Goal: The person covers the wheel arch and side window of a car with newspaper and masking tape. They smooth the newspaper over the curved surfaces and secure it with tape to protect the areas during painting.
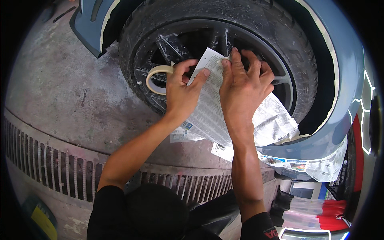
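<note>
A printed newspaper sheet (210,116) hangs in front of the dark, paint-specked wheel rim (172,46). My left hand (182,86) pinches the sheet's left edge between thumb and fingers. A roll of cream masking tape (150,80) sits against the back of that hand's fingers, its hold partly hidden. My right hand (246,82) is closed on the sheet's upper right corner, thumb and index finger together near the spokes. Whether a strip of tape lies under those fingertips is hard to make out. Crumpled newspaper (276,120) covers the lower right of the wheel.
The tire (298,52) stands inside a blue-grey car fender (348,72) with masking tape along its arch. More paper and plastic film (328,164) cover the lower body. A metal drain grate (52,160) crosses the stained concrete floor (76,88).
</note>
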The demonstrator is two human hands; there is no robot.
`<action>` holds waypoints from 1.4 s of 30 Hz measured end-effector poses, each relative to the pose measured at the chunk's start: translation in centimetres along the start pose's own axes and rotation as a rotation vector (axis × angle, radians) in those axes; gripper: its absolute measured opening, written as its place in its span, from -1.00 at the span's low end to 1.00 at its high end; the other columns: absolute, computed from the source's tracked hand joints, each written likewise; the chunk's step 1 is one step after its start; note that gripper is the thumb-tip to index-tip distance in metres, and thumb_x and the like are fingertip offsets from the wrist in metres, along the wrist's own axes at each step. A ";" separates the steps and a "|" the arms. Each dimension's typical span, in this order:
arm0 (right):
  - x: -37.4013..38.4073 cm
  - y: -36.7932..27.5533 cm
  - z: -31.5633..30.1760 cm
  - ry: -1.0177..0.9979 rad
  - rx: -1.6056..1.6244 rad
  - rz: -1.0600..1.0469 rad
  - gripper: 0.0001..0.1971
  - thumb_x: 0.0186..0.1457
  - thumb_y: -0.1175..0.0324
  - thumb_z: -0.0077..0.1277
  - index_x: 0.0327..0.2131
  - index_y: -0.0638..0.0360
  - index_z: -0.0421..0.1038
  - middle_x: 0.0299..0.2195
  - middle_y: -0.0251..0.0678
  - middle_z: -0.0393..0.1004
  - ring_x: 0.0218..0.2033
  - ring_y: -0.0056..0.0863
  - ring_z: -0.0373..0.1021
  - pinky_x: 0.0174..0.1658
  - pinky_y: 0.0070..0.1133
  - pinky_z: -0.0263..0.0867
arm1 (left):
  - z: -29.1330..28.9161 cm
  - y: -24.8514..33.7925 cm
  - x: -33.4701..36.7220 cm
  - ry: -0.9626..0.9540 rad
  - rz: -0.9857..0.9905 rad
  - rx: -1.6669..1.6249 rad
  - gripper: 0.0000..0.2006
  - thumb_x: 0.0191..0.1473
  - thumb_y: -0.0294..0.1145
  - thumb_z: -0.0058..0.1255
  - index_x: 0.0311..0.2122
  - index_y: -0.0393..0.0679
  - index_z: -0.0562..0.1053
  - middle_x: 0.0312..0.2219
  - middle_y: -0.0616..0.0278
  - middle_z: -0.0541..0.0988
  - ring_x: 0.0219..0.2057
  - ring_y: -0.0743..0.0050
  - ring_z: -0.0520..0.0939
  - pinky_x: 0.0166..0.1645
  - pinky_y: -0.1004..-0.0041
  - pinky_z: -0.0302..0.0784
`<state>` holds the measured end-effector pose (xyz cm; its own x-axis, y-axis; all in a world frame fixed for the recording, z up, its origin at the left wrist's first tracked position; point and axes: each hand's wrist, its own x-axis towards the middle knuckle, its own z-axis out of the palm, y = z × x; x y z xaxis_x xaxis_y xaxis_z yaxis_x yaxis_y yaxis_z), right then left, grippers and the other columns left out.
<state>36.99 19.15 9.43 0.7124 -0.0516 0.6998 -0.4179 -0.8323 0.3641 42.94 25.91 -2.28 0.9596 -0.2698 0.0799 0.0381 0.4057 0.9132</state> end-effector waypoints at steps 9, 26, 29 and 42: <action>-0.6 -0.7 2.4 0.054 -0.043 0.037 -0.47 0.34 0.17 0.22 0.23 0.37 0.60 0.33 -0.13 0.46 0.31 -0.05 0.26 0.14 -0.10 0.17 | -12.7 2.0 -7.2 -0.188 0.322 0.304 -0.76 0.32 -0.50 0.33 0.06 -0.22 0.69 -0.18 0.22 0.63 -0.19 0.48 0.57 -0.07 0.46 0.48; -6.9 0.0 -8.1 -0.158 0.832 -0.176 -0.66 0.27 0.26 0.28 0.09 0.05 0.70 0.15 -0.37 0.65 0.20 -0.22 0.41 0.28 -0.21 0.09 | -15.1 25.3 -22.5 -0.274 0.105 1.126 -0.79 0.21 -0.40 0.30 -0.07 -0.17 0.72 -0.14 -0.02 0.67 -0.10 -0.09 0.67 0.04 0.02 0.56; -13.7 0.8 -12.3 -0.610 1.079 -0.297 -0.79 0.27 0.45 0.22 -0.04 0.15 0.71 -0.01 -0.16 0.68 0.12 -0.09 0.50 0.21 -0.11 0.26 | -13.6 28.1 -26.0 -0.118 -0.047 1.154 -0.83 0.22 -0.39 0.30 -0.12 -0.17 0.73 -0.17 -0.03 0.71 0.00 -0.15 0.71 0.18 -0.01 0.56; -16.3 18.3 -45.0 -1.545 1.256 -0.397 -0.78 0.44 0.33 0.14 0.00 0.14 0.72 -0.35 -0.02 0.75 -0.32 -0.08 0.73 -0.20 -0.23 0.60 | -4.7 35.2 -51.6 0.263 -0.414 1.608 -0.72 0.24 -0.15 0.20 -0.26 -0.15 0.74 -0.20 -0.11 0.69 0.01 -0.10 0.65 0.13 -0.02 0.50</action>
<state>-7.66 29.61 32.33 0.7212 0.4258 -0.5465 -0.0894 -0.7250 -0.6829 -3.88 58.22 23.91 0.9822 0.0881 -0.1656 0.1380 -0.9374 0.3198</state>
